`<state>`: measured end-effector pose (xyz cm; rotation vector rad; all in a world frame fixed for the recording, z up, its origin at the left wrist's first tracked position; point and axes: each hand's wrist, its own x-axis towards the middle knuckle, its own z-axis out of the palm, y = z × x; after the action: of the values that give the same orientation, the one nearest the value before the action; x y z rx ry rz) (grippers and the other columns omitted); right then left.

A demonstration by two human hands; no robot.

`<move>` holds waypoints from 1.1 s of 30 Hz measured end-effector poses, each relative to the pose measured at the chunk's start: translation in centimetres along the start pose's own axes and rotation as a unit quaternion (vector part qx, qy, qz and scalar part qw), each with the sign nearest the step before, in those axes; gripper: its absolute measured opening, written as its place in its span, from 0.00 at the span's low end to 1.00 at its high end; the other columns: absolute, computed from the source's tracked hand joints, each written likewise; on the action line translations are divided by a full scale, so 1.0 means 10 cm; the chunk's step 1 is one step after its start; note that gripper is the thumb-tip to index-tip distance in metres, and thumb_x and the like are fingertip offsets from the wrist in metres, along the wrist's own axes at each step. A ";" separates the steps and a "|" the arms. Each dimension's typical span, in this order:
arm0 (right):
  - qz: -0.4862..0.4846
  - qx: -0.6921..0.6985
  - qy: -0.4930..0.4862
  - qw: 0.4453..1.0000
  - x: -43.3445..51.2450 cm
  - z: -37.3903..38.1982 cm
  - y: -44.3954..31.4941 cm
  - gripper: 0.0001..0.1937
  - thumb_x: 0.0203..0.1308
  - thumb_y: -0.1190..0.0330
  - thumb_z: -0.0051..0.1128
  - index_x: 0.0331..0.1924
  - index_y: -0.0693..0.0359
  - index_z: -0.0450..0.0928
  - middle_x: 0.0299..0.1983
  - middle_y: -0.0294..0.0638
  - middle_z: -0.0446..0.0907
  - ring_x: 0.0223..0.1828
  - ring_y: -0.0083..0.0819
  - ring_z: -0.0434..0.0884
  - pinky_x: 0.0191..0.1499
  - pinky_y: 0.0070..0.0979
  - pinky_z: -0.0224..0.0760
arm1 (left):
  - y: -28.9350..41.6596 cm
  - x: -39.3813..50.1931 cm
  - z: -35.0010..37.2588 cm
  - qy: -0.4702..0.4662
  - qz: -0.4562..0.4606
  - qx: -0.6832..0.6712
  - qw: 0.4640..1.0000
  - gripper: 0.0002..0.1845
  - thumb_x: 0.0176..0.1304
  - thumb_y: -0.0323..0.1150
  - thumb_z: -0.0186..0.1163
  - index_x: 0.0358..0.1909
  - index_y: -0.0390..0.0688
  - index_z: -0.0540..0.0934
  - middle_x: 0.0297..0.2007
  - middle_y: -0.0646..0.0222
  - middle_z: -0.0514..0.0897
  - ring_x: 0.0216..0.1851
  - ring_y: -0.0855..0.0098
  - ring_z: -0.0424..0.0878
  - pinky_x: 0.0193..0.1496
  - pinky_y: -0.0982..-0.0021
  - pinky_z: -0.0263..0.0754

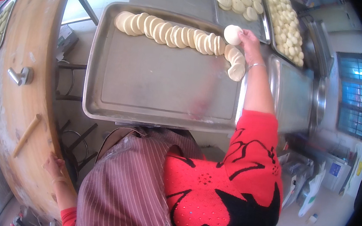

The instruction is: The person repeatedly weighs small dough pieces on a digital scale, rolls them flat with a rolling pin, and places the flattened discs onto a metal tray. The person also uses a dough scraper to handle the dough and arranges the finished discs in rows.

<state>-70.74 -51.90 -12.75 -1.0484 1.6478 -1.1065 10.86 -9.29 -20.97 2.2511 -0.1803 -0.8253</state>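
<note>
My right hand [250, 42] pinches a round, flat dough disc [233, 35] at the upper right corner of a large metal tray [168, 81]. Along the tray's far side runs a long row of overlapping dough discs [167, 33]. A short curved row of more discs [236, 71] lies below my right hand, near the tray's right wall. My left hand [53, 166] rests at the near edge of the floured wooden table [30, 94], its fingers loosely curled; whether it holds anything does not show. A wooden rolling pin [26, 135] lies on that table, beyond my left hand.
Another tray with thicker dough rounds [238, 5] stands at the upper right, beside a tray heaped with small dough balls [286, 38]. A further metal tray [293, 93] is at the right. On the wooden table stands a metal fitting [21, 75]. Stools [78, 144] stand between the tables.
</note>
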 end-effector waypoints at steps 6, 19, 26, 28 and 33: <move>-0.001 0.154 -0.076 0.985 -0.33 0.50 -0.36 0.11 0.71 0.66 0.60 0.50 0.64 0.79 0.45 0.40 0.84 0.46 0.30 0.85 0.42 0.30 0.85 | 0.02 -0.01 0.03 0.004 -0.010 -0.064 0.998 0.22 0.69 0.51 0.62 0.27 0.41 0.76 0.14 0.69 0.74 0.12 0.72 0.74 0.15 0.72 0.72; 0.055 0.048 0.154 0.985 -0.44 0.08 0.08 0.13 0.69 0.69 0.58 0.52 0.68 0.79 0.44 0.44 0.85 0.33 0.32 0.85 0.35 0.29 0.83 | -0.03 0.00 0.01 -0.005 0.011 -0.021 1.000 0.22 0.72 0.50 0.58 0.28 0.42 0.76 0.14 0.67 0.78 0.14 0.70 0.79 0.14 0.73 0.70; -0.153 -0.337 0.122 0.921 -0.63 0.37 0.16 0.22 0.55 0.72 0.67 0.56 0.58 0.79 0.51 0.45 0.83 0.52 0.40 0.83 0.56 0.35 0.77 | 0.04 -0.10 0.04 -0.008 0.006 -0.053 0.999 0.22 0.73 0.49 0.56 0.27 0.42 0.76 0.14 0.68 0.78 0.13 0.71 0.78 0.13 0.74 0.67; -0.257 -0.440 0.022 0.860 -0.68 0.57 0.09 0.30 0.52 0.73 0.70 0.62 0.55 0.75 0.57 0.44 0.79 0.56 0.44 0.80 0.59 0.38 0.75 | 0.05 -0.09 0.05 -0.004 0.009 -0.049 0.999 0.22 0.73 0.49 0.56 0.27 0.43 0.76 0.14 0.68 0.77 0.13 0.71 0.77 0.13 0.74 0.67; -0.202 -0.539 -0.048 0.817 -0.65 0.63 0.04 0.37 0.48 0.74 0.74 0.66 0.51 0.70 0.61 0.43 0.76 0.62 0.47 0.76 0.64 0.39 0.72 | -0.02 -0.03 -0.01 -0.006 0.005 -0.032 0.999 0.21 0.72 0.49 0.56 0.26 0.43 0.76 0.13 0.70 0.76 0.13 0.72 0.77 0.14 0.74 0.68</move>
<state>-63.09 -47.12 -13.30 -2.2036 2.0283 -0.2220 10.65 -8.98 -20.90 2.1848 -0.1691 -0.8283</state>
